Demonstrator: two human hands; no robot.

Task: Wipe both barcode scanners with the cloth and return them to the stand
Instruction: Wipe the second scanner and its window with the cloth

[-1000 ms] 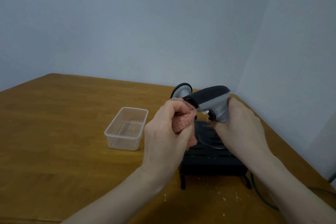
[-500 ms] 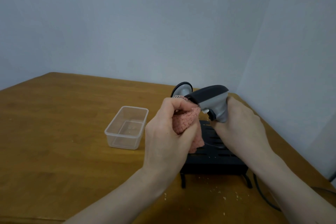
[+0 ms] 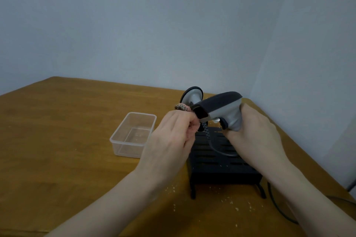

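No legible text, label, brand or number appears on anything I hold or see before me.

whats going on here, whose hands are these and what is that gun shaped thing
There is one view, from a camera worn on a person's head, looking down at their own bare hands. The right hand grips a barcode scanner by its handle. The left hand holds a pink cloth at the scanner's front end. Below, on the wooden table, stands a black stand, with a second scanner behind it. A clear plastic container sits to the left, and crumbs lie near the stand.
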